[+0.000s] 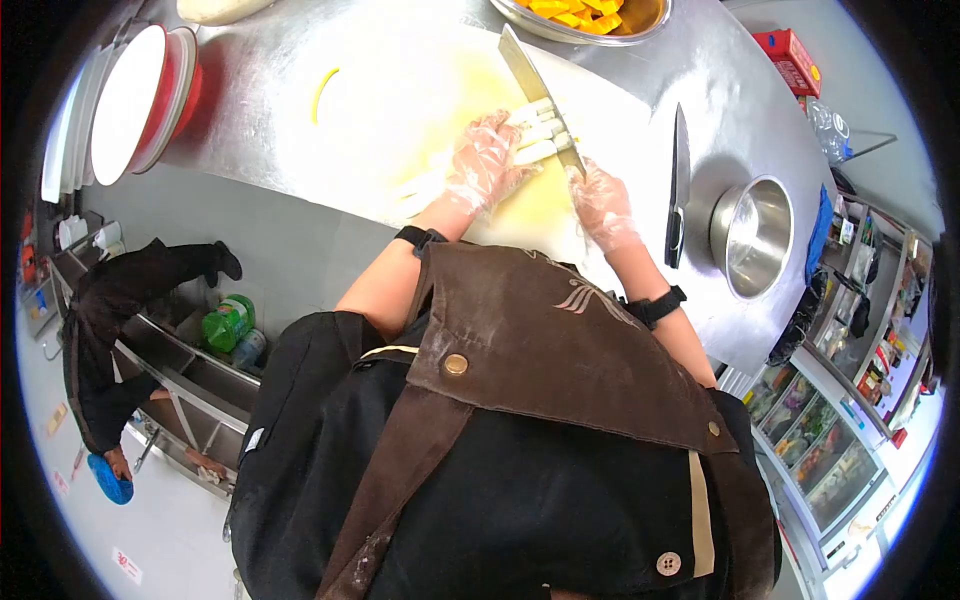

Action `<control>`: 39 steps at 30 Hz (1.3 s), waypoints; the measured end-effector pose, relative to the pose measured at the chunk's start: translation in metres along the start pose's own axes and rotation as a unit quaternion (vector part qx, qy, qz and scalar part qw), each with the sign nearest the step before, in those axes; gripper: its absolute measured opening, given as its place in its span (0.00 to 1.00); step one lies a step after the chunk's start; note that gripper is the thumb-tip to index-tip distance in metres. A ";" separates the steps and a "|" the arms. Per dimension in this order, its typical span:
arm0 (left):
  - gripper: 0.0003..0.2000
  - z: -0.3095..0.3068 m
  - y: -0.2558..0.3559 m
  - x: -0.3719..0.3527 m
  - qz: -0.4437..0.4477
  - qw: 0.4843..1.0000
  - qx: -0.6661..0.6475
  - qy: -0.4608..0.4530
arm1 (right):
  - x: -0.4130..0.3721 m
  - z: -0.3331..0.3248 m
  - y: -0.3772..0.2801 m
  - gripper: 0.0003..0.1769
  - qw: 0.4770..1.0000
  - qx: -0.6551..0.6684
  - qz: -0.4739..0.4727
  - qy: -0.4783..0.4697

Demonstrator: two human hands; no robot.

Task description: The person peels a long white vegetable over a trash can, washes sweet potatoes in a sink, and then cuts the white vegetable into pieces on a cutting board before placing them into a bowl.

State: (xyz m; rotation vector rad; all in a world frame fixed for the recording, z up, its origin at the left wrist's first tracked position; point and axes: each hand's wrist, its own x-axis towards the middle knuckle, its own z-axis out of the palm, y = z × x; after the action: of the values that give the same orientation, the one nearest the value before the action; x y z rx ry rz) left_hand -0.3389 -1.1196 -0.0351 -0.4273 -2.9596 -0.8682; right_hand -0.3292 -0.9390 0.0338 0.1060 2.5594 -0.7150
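Observation:
My left hand (488,165), in a clear plastic glove, presses on several pale, peeled vegetable sticks (535,152) lying side by side. Its fingers are bent over their left ends. The wide blade of a cleaver (530,75) stands across the right part of the sticks. My right hand (603,203), gloved the same way, is closed round the cleaver's handle, which is mostly hidden. Under both hands lies a white cutting board (400,90) with yellow stains. A thin curved yellow strip (322,95) rests on its left part.
A second knife (680,165) and a steel bowl (752,237) lie to the right. Another bowl (640,38) holds orange chunks at the back. Red-and-white bowls (135,110) stand stacked at the table's left. A person in dark clothes (100,320) bends at sinks on the left.

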 end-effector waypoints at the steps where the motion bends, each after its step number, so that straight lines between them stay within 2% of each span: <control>1: 0.28 -0.004 0.000 0.001 0.003 1.000 0.005 0.003 | -0.001 -0.003 0.000 0.21 1.000 0.003 -0.004 0.004; 3: 0.29 -0.007 0.002 -0.002 -0.014 0.999 0.033 -0.017 | -0.015 -0.005 0.004 0.20 0.995 -0.034 -0.055 0.073; 5: 0.31 -0.009 -0.002 -0.010 -0.002 0.999 0.043 -0.027 | -0.031 -0.020 -0.009 0.20 0.998 -0.026 -0.030 0.049; 7: 0.32 -0.014 -0.001 -0.011 -0.039 0.999 0.011 -0.031 | -0.033 -0.026 -0.010 0.20 0.999 -0.022 -0.012 0.032; 9: 0.32 -0.010 -0.003 -0.013 -0.045 0.999 0.000 -0.024 | -0.033 -0.023 -0.004 0.20 0.994 -0.014 -0.090 0.056; 13: 0.32 -0.008 -0.006 -0.011 -0.053 0.998 -0.005 -0.023 | -0.030 -0.017 0.003 0.18 0.993 -0.025 -0.101 0.054; 16: 0.33 -0.003 -0.007 -0.012 -0.055 0.998 -0.001 -0.010 | -0.026 -0.013 0.005 0.17 0.993 -0.063 -0.098 0.036; 18: 0.34 -0.001 -0.009 -0.011 -0.061 0.998 -0.013 -0.010 | -0.016 -0.008 0.003 0.16 0.998 -0.060 -0.033 -0.010; 20: 0.35 0.006 -0.014 -0.015 -0.064 0.998 -0.023 -0.013 | -0.005 0.013 0.015 0.16 0.998 -0.046 -0.049 0.006; 23: 0.36 0.013 -0.019 -0.014 -0.022 0.999 -0.005 -0.033 | 0.013 0.010 0.004 0.16 0.998 -0.006 -0.062 0.016; 25: 0.37 -0.004 -0.006 -0.013 -0.074 0.996 -0.006 -0.053 | 0.009 0.005 0.001 0.17 0.998 0.022 -0.056 0.005; 26: 0.37 -0.011 -0.005 -0.009 -0.072 0.996 -0.004 -0.048 | 0.007 0.001 0.001 0.18 0.997 -0.001 -0.063 0.035; 28: 0.36 -0.020 -0.005 -0.022 -0.024 0.997 0.065 -0.023 | -0.008 -0.005 0.001 0.18 0.996 -0.026 -0.067 0.049; 29: 0.36 -0.021 -0.007 -0.028 -0.030 0.997 0.064 -0.026 | -0.016 -0.012 -0.002 0.19 0.998 -0.007 -0.039 0.045; 31: 0.34 -0.023 -0.014 -0.034 -0.023 0.999 0.034 -0.010 | -0.024 -0.023 -0.009 0.19 0.999 0.011 -0.011 0.040; 34: 0.31 -0.024 -0.020 -0.038 -0.053 0.998 0.004 -0.019 | -0.032 -0.030 -0.019 0.19 0.998 -0.014 -0.050 0.035; 37: 0.28 -0.024 -0.021 -0.039 -0.056 0.998 -0.017 -0.016 | -0.034 -0.027 -0.026 0.19 1.000 0.005 0.003 -0.011; 39: 0.28 -0.022 -0.022 -0.039 -0.055 0.998 -0.026 -0.006 | -0.032 -0.019 -0.019 0.17 0.999 -0.006 -0.041 0.030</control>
State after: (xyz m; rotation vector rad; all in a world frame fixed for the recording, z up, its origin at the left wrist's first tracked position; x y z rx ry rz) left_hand -0.3082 -1.1590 -0.0320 -0.2731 -3.0021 -0.9590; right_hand -0.3126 -0.9435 0.0722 0.0193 2.6385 -0.7380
